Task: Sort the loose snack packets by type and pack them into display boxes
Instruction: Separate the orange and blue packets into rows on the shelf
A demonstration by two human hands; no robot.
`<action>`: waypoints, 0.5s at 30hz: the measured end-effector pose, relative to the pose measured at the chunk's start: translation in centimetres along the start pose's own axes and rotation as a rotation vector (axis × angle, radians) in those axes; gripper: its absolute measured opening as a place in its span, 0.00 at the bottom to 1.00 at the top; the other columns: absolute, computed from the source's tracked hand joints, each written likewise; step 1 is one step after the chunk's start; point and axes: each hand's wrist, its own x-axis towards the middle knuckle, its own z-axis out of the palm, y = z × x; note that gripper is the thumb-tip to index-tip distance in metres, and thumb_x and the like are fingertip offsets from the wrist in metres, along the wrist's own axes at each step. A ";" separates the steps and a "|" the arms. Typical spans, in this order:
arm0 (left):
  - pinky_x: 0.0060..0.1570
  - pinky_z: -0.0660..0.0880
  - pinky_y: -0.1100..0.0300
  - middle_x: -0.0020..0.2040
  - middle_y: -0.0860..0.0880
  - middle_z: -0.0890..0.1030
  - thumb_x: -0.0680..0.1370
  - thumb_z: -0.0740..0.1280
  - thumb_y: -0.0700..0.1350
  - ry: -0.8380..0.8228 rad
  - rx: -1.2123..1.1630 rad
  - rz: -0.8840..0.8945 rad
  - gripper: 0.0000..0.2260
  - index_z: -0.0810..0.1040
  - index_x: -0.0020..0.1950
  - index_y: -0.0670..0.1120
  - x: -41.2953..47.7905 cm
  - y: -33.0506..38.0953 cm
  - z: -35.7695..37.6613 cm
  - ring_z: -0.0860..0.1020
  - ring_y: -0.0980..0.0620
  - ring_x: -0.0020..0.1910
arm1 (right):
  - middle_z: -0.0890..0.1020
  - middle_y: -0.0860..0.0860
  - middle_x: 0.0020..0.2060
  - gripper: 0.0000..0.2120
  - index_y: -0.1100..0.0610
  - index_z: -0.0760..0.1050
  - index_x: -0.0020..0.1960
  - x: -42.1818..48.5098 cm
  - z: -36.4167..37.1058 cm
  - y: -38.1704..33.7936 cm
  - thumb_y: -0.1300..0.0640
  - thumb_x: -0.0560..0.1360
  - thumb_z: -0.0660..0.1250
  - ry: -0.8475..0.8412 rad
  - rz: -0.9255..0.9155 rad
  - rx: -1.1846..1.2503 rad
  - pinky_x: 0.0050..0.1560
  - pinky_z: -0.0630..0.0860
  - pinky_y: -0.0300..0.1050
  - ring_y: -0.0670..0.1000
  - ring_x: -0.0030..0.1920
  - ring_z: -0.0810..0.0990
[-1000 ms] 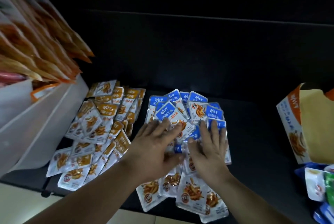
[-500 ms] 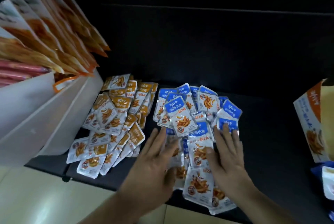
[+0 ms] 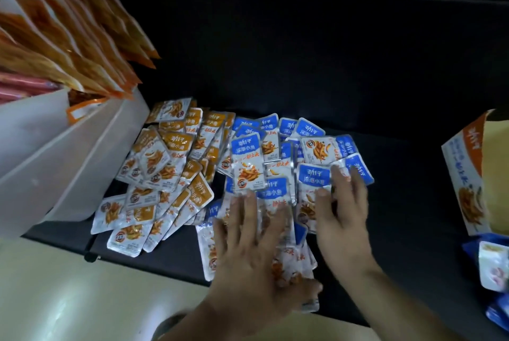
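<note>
On the dark counter, both palms have slid back: left hand (image 3: 248,244) and right hand (image 3: 344,211) lie flat, fingers spread, gripping nothing, raking the blue-topped packets (image 3: 249,164) clear of the orange-topped packets (image 3: 165,159).

Under the blurred left grip (image 3: 248,247) several blue-topped packets (image 3: 286,192) lie covered, while right of the right grip (image 3: 344,214) the display box (image 3: 465,175) is cut by the frame edge.

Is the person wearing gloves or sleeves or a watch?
No. The left hand and right hand are bare, with no gloves or rings to see. Both forearms are bare too: no sleeves, watch or bracelet in view. The fingernails are short and plain.
</note>
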 end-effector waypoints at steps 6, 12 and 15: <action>0.70 0.57 0.23 0.85 0.40 0.47 0.68 0.59 0.80 -0.150 0.283 0.058 0.49 0.48 0.84 0.62 1.6 -0.3 0.7 0.49 0.29 0.81 | 0.54 0.51 0.83 0.28 0.53 0.56 0.82 5.2 -1.9 1.1 0.46 0.85 0.54 -0.045 0.048 -0.427 0.82 0.46 0.58 0.56 0.83 0.43; 0.71 0.62 0.27 0.85 0.44 0.52 0.70 0.68 0.69 -0.018 0.168 0.182 0.43 0.56 0.83 0.63 0.3 -2.9 -0.2 0.50 0.35 0.83 | 0.49 0.46 0.83 0.29 0.51 0.52 0.84 6.0 -0.2 0.5 0.51 0.85 0.57 -0.232 -0.177 -0.485 0.82 0.40 0.48 0.43 0.82 0.40; 0.75 0.55 0.31 0.85 0.44 0.49 0.72 0.67 0.70 0.008 0.102 0.189 0.41 0.56 0.83 0.62 0.7 -3.3 -0.5 0.46 0.36 0.83 | 0.47 0.43 0.83 0.28 0.49 0.51 0.83 6.3 0.3 -0.1 0.51 0.86 0.57 -0.327 -0.267 -0.503 0.82 0.40 0.45 0.39 0.80 0.37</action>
